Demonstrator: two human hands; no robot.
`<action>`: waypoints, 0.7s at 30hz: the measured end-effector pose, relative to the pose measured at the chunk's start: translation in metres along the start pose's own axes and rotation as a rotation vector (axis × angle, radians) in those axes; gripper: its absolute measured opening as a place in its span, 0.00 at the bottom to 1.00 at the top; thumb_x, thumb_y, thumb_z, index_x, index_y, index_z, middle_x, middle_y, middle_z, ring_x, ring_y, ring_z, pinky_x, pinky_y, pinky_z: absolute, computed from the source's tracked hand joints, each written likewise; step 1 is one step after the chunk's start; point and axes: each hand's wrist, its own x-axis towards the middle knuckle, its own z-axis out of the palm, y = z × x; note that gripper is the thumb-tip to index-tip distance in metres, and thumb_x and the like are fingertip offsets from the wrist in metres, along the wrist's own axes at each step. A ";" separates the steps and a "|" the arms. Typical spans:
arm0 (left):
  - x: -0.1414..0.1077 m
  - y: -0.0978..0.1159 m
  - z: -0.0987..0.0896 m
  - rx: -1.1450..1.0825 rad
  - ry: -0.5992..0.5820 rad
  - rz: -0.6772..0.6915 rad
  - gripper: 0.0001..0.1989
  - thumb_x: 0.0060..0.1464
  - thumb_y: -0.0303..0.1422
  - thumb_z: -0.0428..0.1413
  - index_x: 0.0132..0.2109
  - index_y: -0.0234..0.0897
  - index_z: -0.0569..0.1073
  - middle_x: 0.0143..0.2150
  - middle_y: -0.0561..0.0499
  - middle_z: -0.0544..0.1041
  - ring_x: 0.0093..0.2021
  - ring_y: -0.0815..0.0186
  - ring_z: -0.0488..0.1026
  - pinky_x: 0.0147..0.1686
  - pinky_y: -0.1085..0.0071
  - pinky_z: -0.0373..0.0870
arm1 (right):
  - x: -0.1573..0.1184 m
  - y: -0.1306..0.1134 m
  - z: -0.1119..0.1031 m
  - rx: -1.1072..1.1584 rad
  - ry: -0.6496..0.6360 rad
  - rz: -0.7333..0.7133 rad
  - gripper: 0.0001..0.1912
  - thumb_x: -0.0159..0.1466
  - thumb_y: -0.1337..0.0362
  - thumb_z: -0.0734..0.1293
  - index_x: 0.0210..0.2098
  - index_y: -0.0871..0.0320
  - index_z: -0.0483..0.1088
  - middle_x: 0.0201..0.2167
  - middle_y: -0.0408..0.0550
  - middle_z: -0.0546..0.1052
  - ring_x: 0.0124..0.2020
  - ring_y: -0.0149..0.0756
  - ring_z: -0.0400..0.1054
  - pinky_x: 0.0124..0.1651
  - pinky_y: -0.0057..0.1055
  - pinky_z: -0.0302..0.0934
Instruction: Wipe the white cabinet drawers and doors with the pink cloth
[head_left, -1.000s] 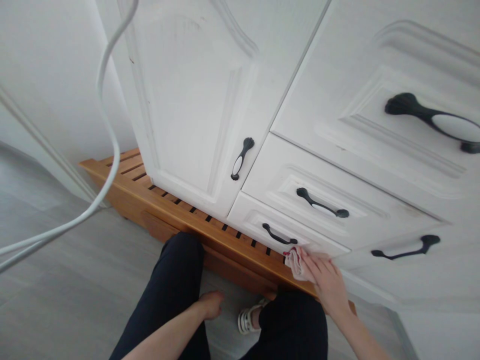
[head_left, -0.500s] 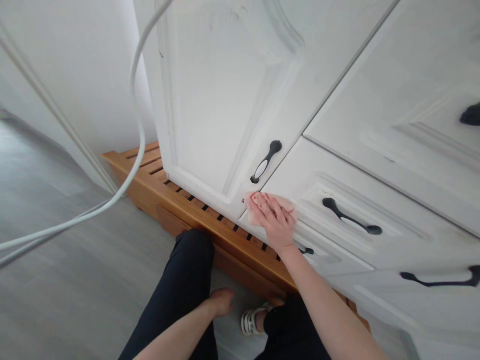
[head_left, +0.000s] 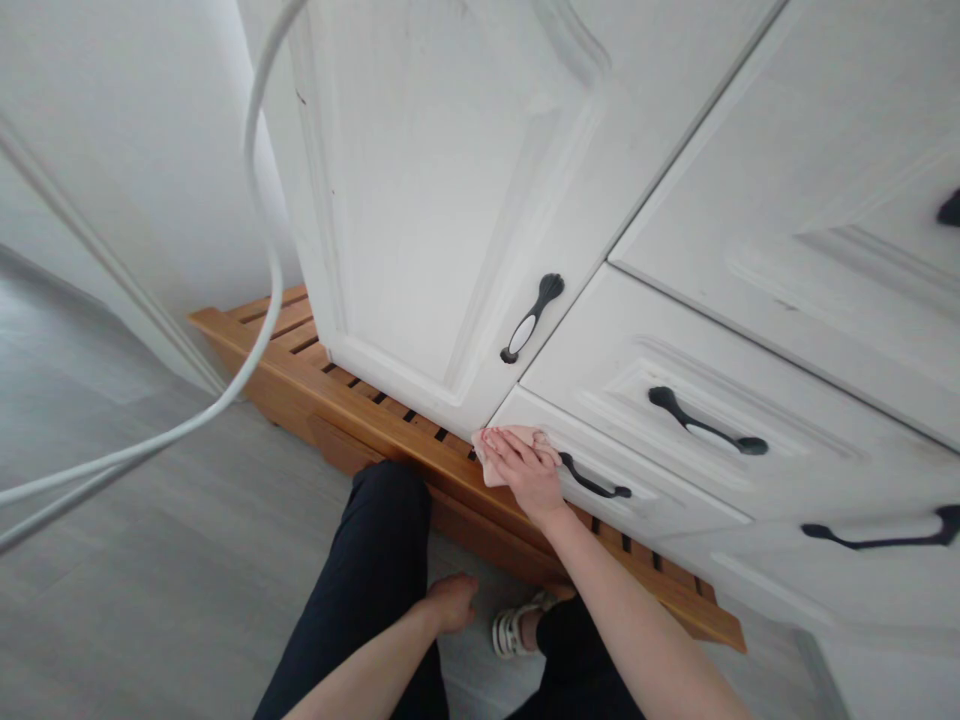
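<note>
My right hand (head_left: 525, 470) presses a small pink cloth (head_left: 489, 462) flat against the left end of the lowest white drawer front (head_left: 660, 505), just left of its black handle (head_left: 595, 482). My left hand (head_left: 454, 600) rests on my left knee, fingers curled, with nothing in it. I am crouched in dark trousers in front of a white cabinet. The cabinet door (head_left: 442, 200) with a black-and-white handle (head_left: 531, 318) stands just above the cloth.
A slatted wooden platform (head_left: 360, 415) runs under the cabinet. More drawers with black handles (head_left: 706, 422) stack to the right. A white cable (head_left: 255, 260) hangs across the left of the view. Grey floor (head_left: 150, 580) lies to the left, and a white sandal (head_left: 511, 630) shows between my knees.
My right hand has carried the cloth from the lowest drawer's right end up to the drawer above, then down to the lowest drawer's left end. The left hand has stayed on my knee.
</note>
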 end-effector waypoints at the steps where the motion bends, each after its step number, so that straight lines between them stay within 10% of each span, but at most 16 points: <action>1: 0.000 -0.001 0.001 0.030 -0.019 0.004 0.16 0.60 0.38 0.61 0.52 0.37 0.74 0.56 0.46 0.75 0.57 0.56 0.72 0.60 0.50 0.67 | 0.003 0.001 -0.004 0.011 -0.004 0.011 0.32 0.74 0.67 0.56 0.74 0.42 0.45 0.70 0.37 0.62 0.67 0.35 0.58 0.55 0.38 0.52; 13: 0.009 -0.008 0.008 0.224 -0.090 0.027 0.17 0.64 0.36 0.56 0.57 0.35 0.71 0.59 0.44 0.74 0.60 0.57 0.71 0.61 0.53 0.65 | -0.014 0.012 0.034 0.378 -0.171 0.015 0.33 0.71 0.73 0.56 0.72 0.48 0.50 0.69 0.46 0.65 0.68 0.36 0.59 0.67 0.38 0.52; 21: 0.000 -0.004 0.005 0.292 -0.125 -0.020 0.15 0.63 0.32 0.55 0.55 0.34 0.72 0.57 0.44 0.75 0.57 0.58 0.73 0.58 0.56 0.66 | -0.116 0.070 -0.003 0.474 -0.192 0.039 0.37 0.70 0.78 0.53 0.72 0.42 0.48 0.66 0.37 0.69 0.64 0.21 0.64 0.64 0.22 0.55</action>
